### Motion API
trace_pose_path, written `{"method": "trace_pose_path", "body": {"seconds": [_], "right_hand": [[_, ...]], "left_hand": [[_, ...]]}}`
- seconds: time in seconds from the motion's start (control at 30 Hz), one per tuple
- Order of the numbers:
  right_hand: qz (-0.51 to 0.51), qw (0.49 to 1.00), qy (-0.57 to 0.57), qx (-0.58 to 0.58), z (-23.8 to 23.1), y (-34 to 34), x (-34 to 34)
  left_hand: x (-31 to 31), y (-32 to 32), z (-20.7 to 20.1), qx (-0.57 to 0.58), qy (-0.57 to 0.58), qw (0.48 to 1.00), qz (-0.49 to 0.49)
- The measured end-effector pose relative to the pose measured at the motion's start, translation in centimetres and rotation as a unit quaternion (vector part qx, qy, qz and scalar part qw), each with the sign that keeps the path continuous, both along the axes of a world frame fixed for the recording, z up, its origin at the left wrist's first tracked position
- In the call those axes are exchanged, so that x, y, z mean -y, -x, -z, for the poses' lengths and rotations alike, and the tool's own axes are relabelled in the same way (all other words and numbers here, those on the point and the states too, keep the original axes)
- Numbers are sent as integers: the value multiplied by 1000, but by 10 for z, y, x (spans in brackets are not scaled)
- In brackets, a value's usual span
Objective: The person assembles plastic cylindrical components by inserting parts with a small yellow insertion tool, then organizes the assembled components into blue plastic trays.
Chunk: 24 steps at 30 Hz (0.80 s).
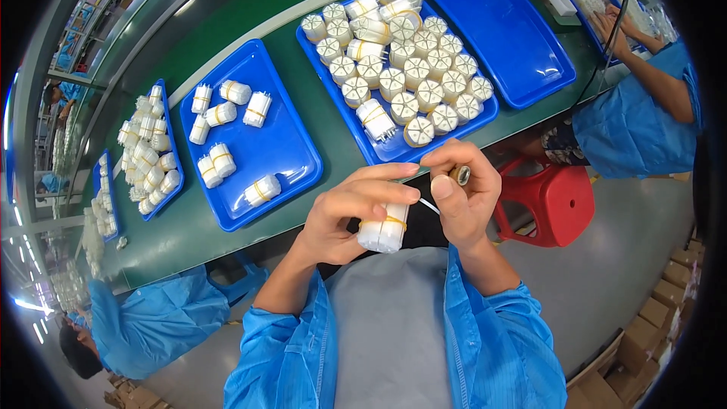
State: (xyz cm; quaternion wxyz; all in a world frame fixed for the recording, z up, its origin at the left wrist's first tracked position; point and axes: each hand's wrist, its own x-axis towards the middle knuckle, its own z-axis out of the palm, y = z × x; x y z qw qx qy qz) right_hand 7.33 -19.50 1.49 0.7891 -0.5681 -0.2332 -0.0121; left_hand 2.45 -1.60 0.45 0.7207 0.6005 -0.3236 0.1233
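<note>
My left hand (337, 208) is closed around a bundle of white tubes (384, 235) bound with a yellow rubber band, tilted in front of my chest. My right hand (468, 201) grips a small tool with a round, brass-coloured end (460, 175) showing between thumb and fingers. A thin white strip (429, 205) runs between my hands; whether it belongs to the tool or the bundle, I cannot tell. Just beyond my hands, a blue tray (371, 153) is packed with similar banded bundles (416, 73), mostly upright, some lying on their sides.
Left of that tray, another blue tray (297, 136) has several bundles lying in it. An empty blue tray (541, 79) lies at the right. A red stool (556, 204) stands below the green bench (182, 246). Co-workers in blue sit left (163, 322) and right (636, 132).
</note>
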Motion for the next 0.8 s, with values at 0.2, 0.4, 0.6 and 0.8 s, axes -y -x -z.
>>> {"method": "trace_pose_path", "body": {"seconds": [0.2, 0.4, 0.6, 0.8], "right_hand": [[16, 1000, -9, 7, 5, 2, 5], [23, 999, -38, 12, 8, 2, 6], [24, 998, -56, -20, 7, 3, 5], [31, 998, -55, -24, 6, 3, 5]], "left_hand": [[-2, 2, -14, 128, -150, 975, -102], [-8, 2, -22, 196, -265, 927, -177], [-9, 3, -22, 192, -291, 909, -229], [-10, 6, -23, 127, -320, 893, -288]]}}
